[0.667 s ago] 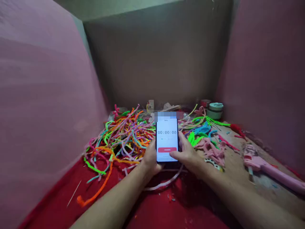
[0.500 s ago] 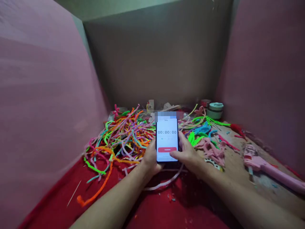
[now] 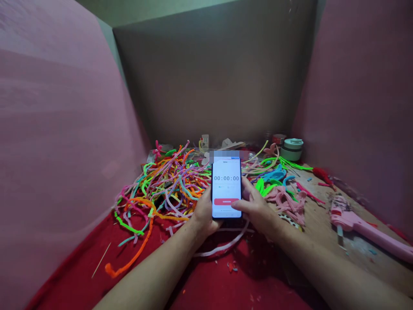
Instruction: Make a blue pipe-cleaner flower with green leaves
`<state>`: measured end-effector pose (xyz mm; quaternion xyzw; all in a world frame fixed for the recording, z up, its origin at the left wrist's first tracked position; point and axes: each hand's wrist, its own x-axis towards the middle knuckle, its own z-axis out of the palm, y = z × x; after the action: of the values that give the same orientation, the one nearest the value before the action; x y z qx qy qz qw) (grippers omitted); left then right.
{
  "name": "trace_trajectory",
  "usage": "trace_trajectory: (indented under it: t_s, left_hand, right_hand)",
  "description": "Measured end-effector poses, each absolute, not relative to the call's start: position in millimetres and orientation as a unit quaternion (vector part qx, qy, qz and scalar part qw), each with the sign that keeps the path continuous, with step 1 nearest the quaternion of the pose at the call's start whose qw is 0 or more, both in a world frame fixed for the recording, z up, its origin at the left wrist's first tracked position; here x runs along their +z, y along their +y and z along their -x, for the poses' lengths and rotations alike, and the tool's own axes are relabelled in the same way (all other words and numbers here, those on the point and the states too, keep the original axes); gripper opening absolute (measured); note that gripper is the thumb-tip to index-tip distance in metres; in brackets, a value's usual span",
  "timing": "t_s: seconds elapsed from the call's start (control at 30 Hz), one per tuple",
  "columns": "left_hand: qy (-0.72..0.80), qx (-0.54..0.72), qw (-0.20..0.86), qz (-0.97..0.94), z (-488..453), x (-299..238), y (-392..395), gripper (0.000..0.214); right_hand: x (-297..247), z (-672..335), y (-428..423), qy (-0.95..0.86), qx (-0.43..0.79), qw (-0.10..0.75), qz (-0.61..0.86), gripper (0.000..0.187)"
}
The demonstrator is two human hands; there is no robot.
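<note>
A smartphone is held upright in both hands, its lit screen facing me with "00:00:00" and a red button. My left hand grips its left side and lower edge, the fingers partly hidden behind it. My right hand holds the right side, with the thumb on or just over the red button. Behind the phone and to its left spreads a tangled heap of colourful fuzzy pipe cleaners. A pale pipe cleaner curves below the hands.
A pink glue gun lies at the right on brown board. Pink fuzzy pieces and green fuzzy leaves lie right of the phone. A mint lidded jar stands at the back. A thin stick rests on red cloth. Pink walls flank both sides.
My right thumb has shifted slightly up, from the lower edge of the red button onto it. Both hands still hold the phone in nearly the same place.
</note>
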<state>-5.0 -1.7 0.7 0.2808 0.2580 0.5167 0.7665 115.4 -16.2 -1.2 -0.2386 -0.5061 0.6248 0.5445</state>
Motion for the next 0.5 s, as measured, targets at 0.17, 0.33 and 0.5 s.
trace_trajectory:
  t_s: [0.17, 0.33, 0.5]
  left_hand:
    - [0.226, 0.398, 0.829, -0.320, 14.0, 5.3, -1.9, 0.054]
    - [0.349, 0.405, 0.776, -0.335, 23.1, 15.3, -6.1, 0.059]
    - [0.491, 0.462, 0.540, -0.503, 37.8, 19.5, -21.5, 0.064]
  right_hand:
    - [3.3, -120.9, -17.1, -0.407, 0.724, 0.518, 0.203, 0.033]
    - [11.7, -119.2, -17.3, -0.325, 0.774, 0.521, 0.155, 0.031]
    - [16.6, -111.3, -22.7, -0.228, 0.791, 0.560, 0.090, 0.040]
